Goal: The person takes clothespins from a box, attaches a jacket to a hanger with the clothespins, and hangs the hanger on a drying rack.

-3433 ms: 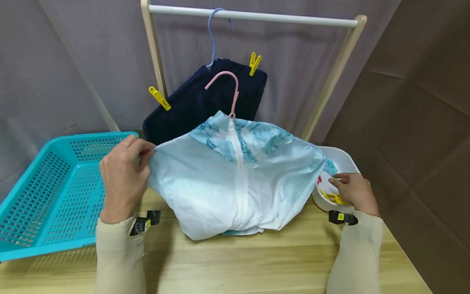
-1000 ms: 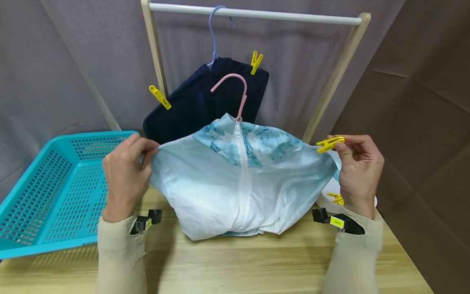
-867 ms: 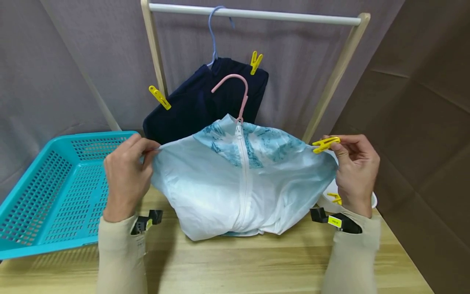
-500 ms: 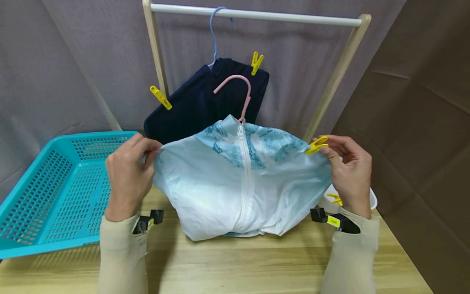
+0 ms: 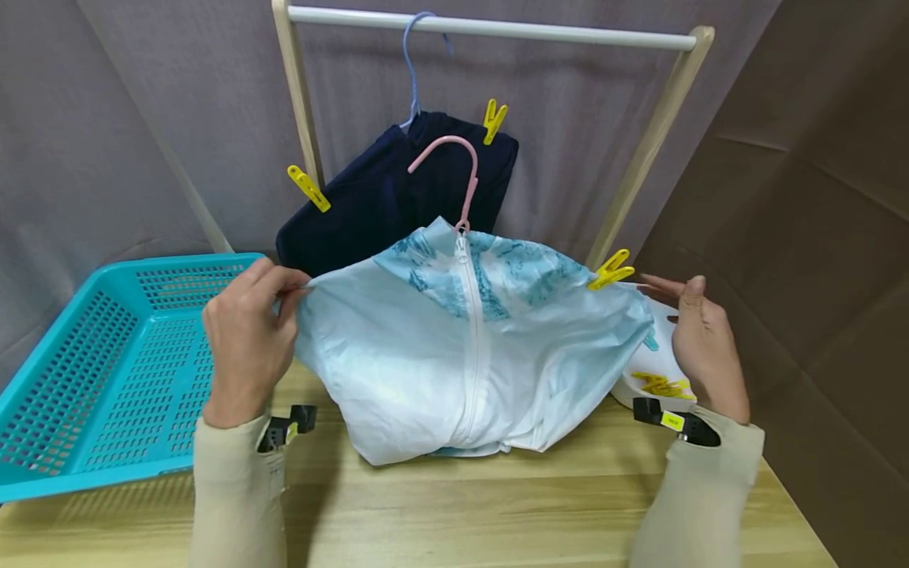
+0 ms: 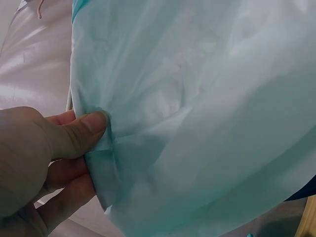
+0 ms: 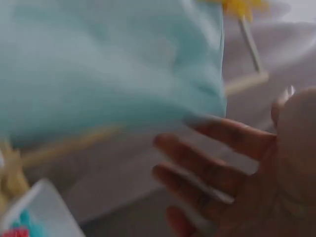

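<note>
A pale blue and white zip-up jacket (image 5: 398,347) spreads between my hands on a pink hanger (image 5: 472,181), whose hook stands free in front of dark cloth. My left hand (image 5: 248,339) pinches the jacket's left edge between thumb and fingers, seen closely in the left wrist view. A yellow clothespin (image 5: 612,270) sits on the jacket's right shoulder. Just right of it, my right hand (image 5: 710,347) has its fingers spread and grips nothing. In the right wrist view one fingertip is at the cloth's edge; blur hides whether it touches.
A dark garment (image 5: 369,205) with yellow clothespins hangs by a blue hanger (image 5: 412,71) from the rack's white bar (image 5: 540,30). A turquoise basket (image 5: 85,371) stands left. At right, a white container (image 5: 628,392) holds clothespins, partly behind the jacket. Wooden table (image 5: 454,513) lies in front.
My right hand went from the white container to the jacket's right shoulder with a yellow clothespin, then let it go there and drew back right. My left hand keeps its pinch.
</note>
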The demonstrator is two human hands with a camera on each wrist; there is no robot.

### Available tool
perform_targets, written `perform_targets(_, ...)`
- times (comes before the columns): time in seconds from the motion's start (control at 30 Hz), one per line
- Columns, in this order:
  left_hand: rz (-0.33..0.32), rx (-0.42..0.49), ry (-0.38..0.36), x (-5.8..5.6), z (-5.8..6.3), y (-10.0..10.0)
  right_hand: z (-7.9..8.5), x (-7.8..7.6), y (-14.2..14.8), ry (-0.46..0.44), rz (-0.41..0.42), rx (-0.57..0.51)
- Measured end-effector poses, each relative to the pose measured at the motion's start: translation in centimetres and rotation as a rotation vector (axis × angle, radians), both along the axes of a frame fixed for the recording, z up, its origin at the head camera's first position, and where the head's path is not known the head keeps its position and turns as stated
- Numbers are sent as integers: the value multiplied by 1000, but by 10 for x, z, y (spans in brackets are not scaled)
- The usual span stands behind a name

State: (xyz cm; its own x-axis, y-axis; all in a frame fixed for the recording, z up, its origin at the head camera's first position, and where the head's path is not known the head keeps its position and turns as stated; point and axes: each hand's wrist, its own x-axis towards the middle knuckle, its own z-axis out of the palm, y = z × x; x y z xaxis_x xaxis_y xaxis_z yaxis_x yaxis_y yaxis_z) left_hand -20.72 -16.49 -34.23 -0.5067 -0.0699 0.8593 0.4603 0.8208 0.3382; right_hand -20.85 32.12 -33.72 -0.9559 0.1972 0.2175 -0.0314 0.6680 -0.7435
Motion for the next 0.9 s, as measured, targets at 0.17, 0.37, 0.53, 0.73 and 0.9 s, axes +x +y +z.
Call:
perform_targets(0.17,25,-31,-1,1,0,-1,-29,-6,34,-259,-67,96)
perform_targets(0.37,20,-21,9,1,-1,0,-56,-17,56,-498,49,322)
perform_targets(0.53,25,-43,0,1,-1,-1,-69,-27,58,-599,119,352)
perform_targets(0.73,23,-43,-6,0,-1,-1,-77,-33,55,-602,85,342)
perform_targets(0.9,19,-31,-9,0,-1,-1,-81,-34,51,-530,30,327)
